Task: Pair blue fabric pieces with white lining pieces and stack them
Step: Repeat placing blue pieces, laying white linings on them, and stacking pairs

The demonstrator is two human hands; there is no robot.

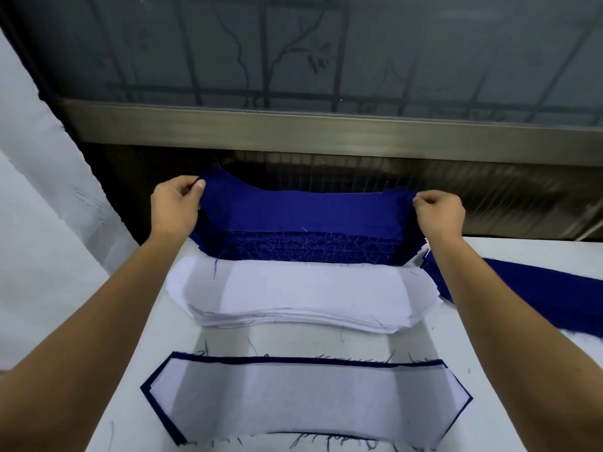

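Left hand (pixel 176 207) pinches the left end of the top blue piece (pixel 303 207) between thumb and curled fingers; right hand (pixel 439 213) does the same at the right end; from my remote seat I read both grips as closed on cloth, with nothing else in them. Both ends of that piece are raised off the blue stack (pixel 303 247) while its middle rests on the pile; the blue stack sits at the far edge of the white table (pixel 359 342), close under a metal window sill (pixel 326 132); loose threads fringe its near side. Just in front of it, toward me and touching its near edge, lies the white lining stack (pixel 303 295), many layers thick, with tapered ends. Nearer again, with bare table between, I see a paired set (pixel 306 399): one white lining laid flat on a blue piece; the blue shows as a thin border along the far edge and both angled ends. To the right, past the right forearm, more blue fabric (pixel 538 288) lies on the table; I cannot tell how many pieces it holds. Behind the sill is a barred window (pixel 293 60).
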